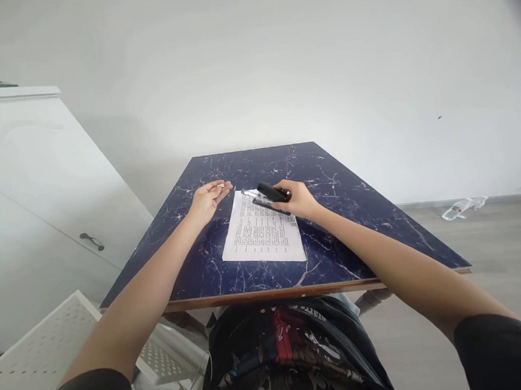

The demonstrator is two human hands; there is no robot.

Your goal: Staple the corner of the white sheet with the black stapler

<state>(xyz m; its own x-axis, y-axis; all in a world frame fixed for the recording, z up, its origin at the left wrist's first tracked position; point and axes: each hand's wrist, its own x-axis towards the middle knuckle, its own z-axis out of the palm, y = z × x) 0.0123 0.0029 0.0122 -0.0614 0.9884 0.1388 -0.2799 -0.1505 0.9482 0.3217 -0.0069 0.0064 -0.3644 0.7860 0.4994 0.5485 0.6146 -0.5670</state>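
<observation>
A black stapler (273, 193) is in my right hand (293, 198), its top part swung up from the base and a metal strip showing between them. It is over the upper part of a printed white sheet (264, 237) on the blue marbled table. Left of the sheet, my left hand (207, 200) is palm up above the table, with a small whitish piece (220, 185) held at its fingers.
The dark blue table (363, 235) stands against a white wall. A white cabinet (38, 176) is at the left, with a perforated white rack (42, 344) below it. A clear plastic item (462, 207) lies on the floor at the right.
</observation>
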